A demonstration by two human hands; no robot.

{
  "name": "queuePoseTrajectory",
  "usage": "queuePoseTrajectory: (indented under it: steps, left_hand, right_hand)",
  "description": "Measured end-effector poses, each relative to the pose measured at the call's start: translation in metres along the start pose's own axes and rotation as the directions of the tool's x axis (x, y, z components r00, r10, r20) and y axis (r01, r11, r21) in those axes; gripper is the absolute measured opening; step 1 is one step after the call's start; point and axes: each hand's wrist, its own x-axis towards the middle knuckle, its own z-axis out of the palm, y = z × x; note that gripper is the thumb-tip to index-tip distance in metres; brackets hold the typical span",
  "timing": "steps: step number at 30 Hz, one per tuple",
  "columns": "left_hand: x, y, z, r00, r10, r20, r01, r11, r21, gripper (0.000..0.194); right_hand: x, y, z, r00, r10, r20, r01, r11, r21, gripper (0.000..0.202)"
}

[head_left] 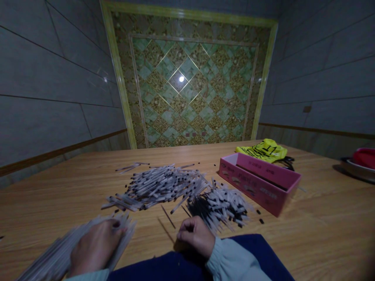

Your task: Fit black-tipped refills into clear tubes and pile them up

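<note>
My left hand [96, 244] rests on a bundle of long clear plastic sleeves [55, 251] at the lower left. Its fingers are curled and smeared by motion, so what they pinch is unclear. Closed in a pinch, my right hand [196, 236] holds a thin brown stick [165, 229] that points up and left. Another thin stick [168, 216] lies on the table just beyond it. Right in front of this hand is a heap of dark thin sticks [200, 208] mixed with white sleeved pieces [227, 201]. A larger heap of white, dark-tipped sticks [158, 185] lies farther off.
An open pink box [258, 183] stands at the right, with a yellow bag [265, 150] behind it. A bowl with something red [365, 158] sits at the far right. Small black caps [261, 221] lie scattered on the wooden table [322, 234]. Dark blue cloth [164, 267] covers the near edge.
</note>
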Motion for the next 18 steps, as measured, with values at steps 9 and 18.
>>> queuePoseTrajectory:
  steps: [9,18]
  left_hand:
    - [-0.01,0.013,-0.006,0.991,-0.013,0.135,-0.012,0.982,0.188,0.036]
    - [-0.03,0.052,0.029,0.918,0.384,0.098,-0.382,0.923,-0.035,0.027]
  right_hand:
    - [0.002,-0.004,-0.067,0.902,-0.067,-0.427,-0.289,0.643,-0.71,0.014]
    - [0.009,0.006,-0.085,0.873,-0.072,-0.482,-0.289,0.72,-0.632,0.021]
